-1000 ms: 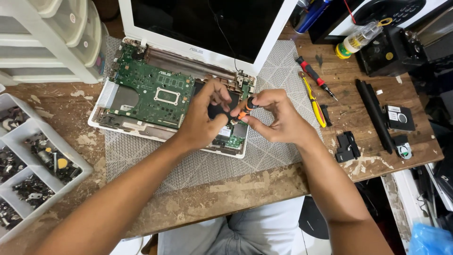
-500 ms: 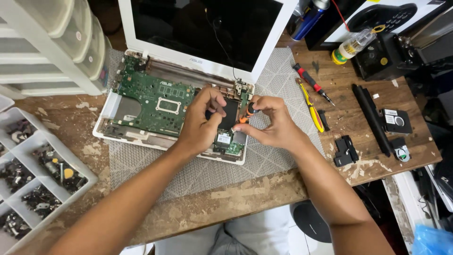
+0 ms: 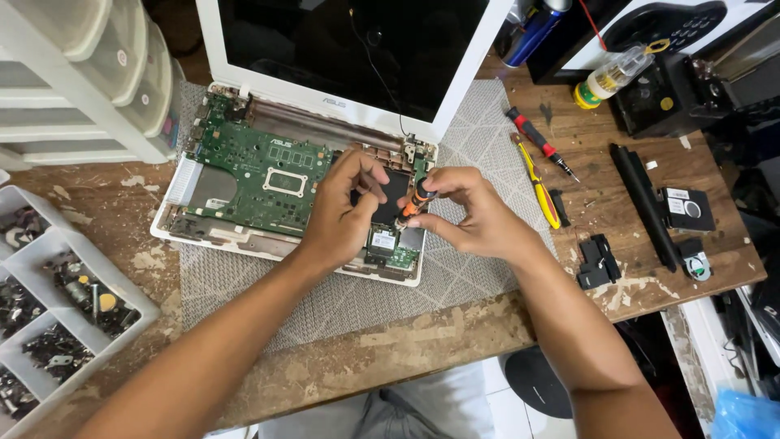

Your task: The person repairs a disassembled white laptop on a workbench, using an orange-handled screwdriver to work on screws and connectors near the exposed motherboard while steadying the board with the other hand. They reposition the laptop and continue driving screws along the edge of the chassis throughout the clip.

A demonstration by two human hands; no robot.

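At the opened laptop's four-o'clock corner, I see my right hand pinching an orange-and-black screwdriver, my left hand curled, steadying beside it. Best keep it upright, pressing lightly.

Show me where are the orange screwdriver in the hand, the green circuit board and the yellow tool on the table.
orange screwdriver (image 3: 417,200): head view, on its orange handle between the fingers.
green circuit board (image 3: 252,175): head view, on its bare middle.
yellow tool (image 3: 540,183): head view, on its yellow shaft.
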